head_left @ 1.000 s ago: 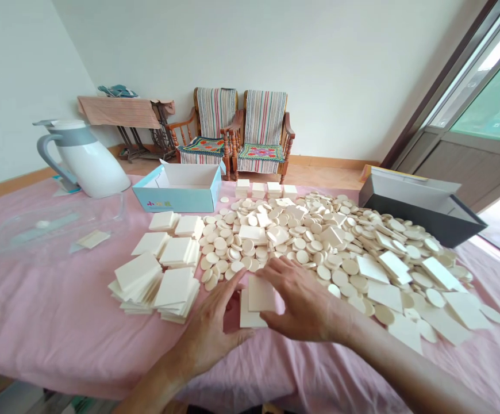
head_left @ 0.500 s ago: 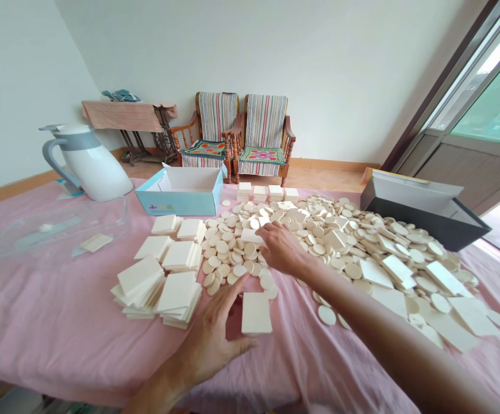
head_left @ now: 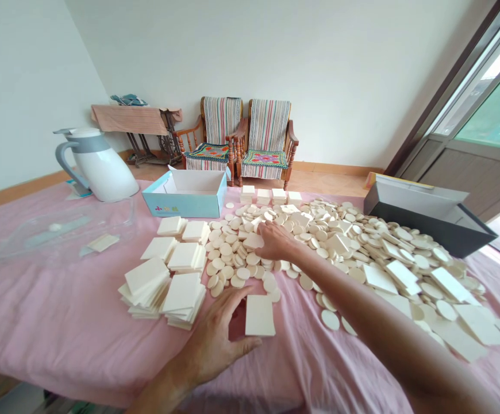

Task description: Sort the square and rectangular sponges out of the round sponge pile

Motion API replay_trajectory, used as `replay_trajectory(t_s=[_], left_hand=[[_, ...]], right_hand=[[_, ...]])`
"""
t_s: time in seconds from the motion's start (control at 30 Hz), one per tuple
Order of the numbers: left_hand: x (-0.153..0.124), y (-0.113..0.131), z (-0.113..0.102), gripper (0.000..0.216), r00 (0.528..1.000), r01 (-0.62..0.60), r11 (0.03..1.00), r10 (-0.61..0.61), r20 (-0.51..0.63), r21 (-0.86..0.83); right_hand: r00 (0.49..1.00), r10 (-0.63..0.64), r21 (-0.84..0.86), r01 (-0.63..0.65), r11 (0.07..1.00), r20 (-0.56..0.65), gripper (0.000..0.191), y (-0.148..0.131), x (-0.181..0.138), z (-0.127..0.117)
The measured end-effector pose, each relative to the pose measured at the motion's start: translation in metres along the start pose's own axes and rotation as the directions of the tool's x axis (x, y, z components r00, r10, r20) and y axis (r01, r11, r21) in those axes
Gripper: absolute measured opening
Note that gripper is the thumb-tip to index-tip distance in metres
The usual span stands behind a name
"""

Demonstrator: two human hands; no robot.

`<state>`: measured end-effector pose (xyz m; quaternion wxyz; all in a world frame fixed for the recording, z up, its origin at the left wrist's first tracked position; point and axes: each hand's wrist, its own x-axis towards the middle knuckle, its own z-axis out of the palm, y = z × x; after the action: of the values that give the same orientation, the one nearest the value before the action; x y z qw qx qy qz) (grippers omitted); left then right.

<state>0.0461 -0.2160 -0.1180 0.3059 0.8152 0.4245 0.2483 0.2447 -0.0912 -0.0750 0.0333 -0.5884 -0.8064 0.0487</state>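
Observation:
My left hand (head_left: 219,330) is open at the near edge of the table. Its thumb and fingers curve around the left side of a small stack of square cream tiles (head_left: 260,315), with a gap between palm and tiles. Farther out, my right hand (head_left: 275,240) reaches into a heap of loose pieces, fingers bent down and together; what they pinch is hidden. Round cream discs (head_left: 241,273) lie around and below its fingertips. To the left stand several uneven stacks of square tiles (head_left: 184,293).
Behind the stacks sits an open light-blue box (head_left: 181,205); a black box (head_left: 426,224) lies at the right. A white jug (head_left: 103,169) and a clear plastic container (head_left: 38,236) occupy the left. More tile stacks (head_left: 264,196) line the far edge of the pink cloth (head_left: 60,322).
My right hand has bent its fingers further into the heap, and the square tile that lay by its fingertips no longer shows. My left hand keeps its place by the stack. The view shifted slightly.

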Motion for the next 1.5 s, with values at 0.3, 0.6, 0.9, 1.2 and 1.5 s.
replay_trajectory(t_s=[0.3, 0.6, 0.9, 1.2, 1.5], left_hand=[[0.001, -0.002, 0.001, 0.069, 1.0, 0.0, 1.0, 0.0, -0.022, 0.004], [0.002, 0.004, 0.0, 0.056, 0.999, 0.015, 1.0, -0.015, -0.04, 0.018], [0.003, 0.002, 0.002, 0.062, 0.999, 0.025, 0.999, -0.026, -0.031, -0.048], [0.0, -0.006, 0.003, 0.079, 1.0, -0.019, 1.0, 0.019, -0.018, -0.005], [0.0, -0.006, 0.001, 0.076, 0.999, -0.044, 0.998, 0.044, 0.001, 0.035]], right_hand=[[0.972, -0.225, 0.017, 0.224, 0.974, 0.072, 0.062, 0.003, -0.005, -0.007], [0.987, -0.127, 0.168, 0.142, 0.976, -0.096, 0.042, -0.002, -0.042, -0.02], [0.962, -0.262, 0.24, 0.272, 0.932, -0.073, 0.041, -0.039, -0.131, -0.02], [0.985, -0.011, 0.023, 0.015, 1.0, -0.17, 0.018, 0.016, -0.077, -0.015], [1.0, 0.003, 0.017, -0.003, 1.0, -0.002, 0.043, 0.053, -0.027, 0.004]])
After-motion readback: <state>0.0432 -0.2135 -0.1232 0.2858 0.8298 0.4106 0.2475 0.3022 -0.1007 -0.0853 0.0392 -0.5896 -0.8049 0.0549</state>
